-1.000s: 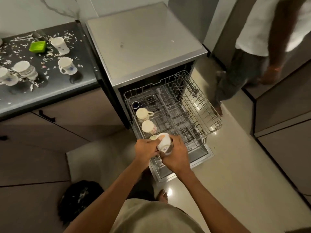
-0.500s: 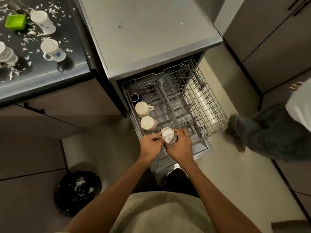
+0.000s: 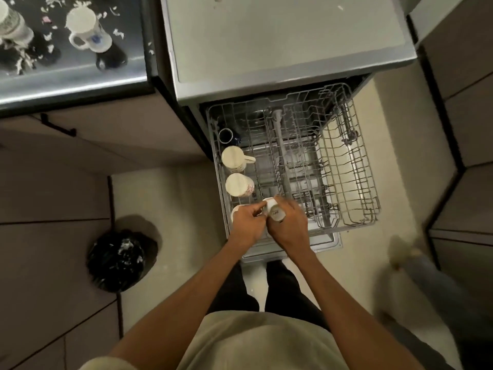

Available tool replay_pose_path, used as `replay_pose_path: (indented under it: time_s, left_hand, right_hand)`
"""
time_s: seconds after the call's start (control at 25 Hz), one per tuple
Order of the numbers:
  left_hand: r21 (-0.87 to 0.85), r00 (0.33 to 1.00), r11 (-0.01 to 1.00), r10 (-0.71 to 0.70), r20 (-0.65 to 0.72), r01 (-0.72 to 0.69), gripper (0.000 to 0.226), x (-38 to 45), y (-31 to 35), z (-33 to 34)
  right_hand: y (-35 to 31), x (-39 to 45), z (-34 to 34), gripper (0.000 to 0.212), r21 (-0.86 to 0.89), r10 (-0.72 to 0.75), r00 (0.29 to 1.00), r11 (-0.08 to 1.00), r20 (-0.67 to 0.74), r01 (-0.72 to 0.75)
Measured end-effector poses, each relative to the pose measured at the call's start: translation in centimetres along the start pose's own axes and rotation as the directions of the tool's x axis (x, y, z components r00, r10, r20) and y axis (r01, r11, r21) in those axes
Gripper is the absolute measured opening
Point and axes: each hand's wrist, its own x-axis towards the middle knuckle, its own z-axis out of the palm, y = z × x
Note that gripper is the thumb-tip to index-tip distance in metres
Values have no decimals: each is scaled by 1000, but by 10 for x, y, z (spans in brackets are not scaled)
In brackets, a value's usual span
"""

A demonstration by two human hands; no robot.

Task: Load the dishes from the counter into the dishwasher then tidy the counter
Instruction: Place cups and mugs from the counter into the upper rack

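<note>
The cup (image 3: 274,212) is sitting at the near left corner of the dishwasher's pulled-out rack (image 3: 360,182), upside down, its printed base facing up at the camera; the right hand (image 3: 289,228) is wrapping it from the right and near side, fingers clamped round its wall, while the left hand (image 3: 246,224) is coming in from the left, its fingers curling in to pinch at the cup's left edge, though what exactly they are nipping is too small to tell; a second pale cup (image 3: 234,210) is peeking out just under the left hand. The cup's long axis is running close to vertical, mouth down, and it is lining up as the next in the row down the rack's left side, behind it a floral cup (image 3: 238,185), then a handled mug (image 3: 234,159), then a dark blue cup (image 3: 226,135); so the open slot is lying straight below the fingers, and the move looks like a short drop. Both hands are equally close, the right carrying the weight. Up on the table (image 3: 80,81) more mugs (image 3: 85,30) are waiting among white scraps; a black bin bag (image 3: 117,259) is sitting on the floor.
</note>
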Motion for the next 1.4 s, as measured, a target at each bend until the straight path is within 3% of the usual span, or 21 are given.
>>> replay_pose_path:
  time_s: [0.12,0.28,0.48,0.68,1.0,1.4]
  left_hand:
    - [4,997,997,-72,-24,72,42,12,-8,29]
    - [-6,989,990,-143,-31,143,46,25,-10,55]
    - [77,992,990,-122,-13,123,51,33,-20,70]
    - [339,985,927,-173,3,162,65,22,-42,67]
    - [602,968,798,-146,205,-7,73,15,-86,70]
    - [694,949,708,-111,294,-132,67,13,-132,78]
  right_hand:
    - [31,16,4,46,48,44,989,998,138,-51]
    - [68,23,12,47,-29,15,960,1000,280,-7]
    - [90,37,3,44,5,71,948,997,311,-77]
    - [115,44,-2,53,-71,210,937,978,280,-198]
    - [105,30,21,73,-236,176,899,968,401,-84]
    - [104,16,65,73,-323,284,866,934,411,-153]
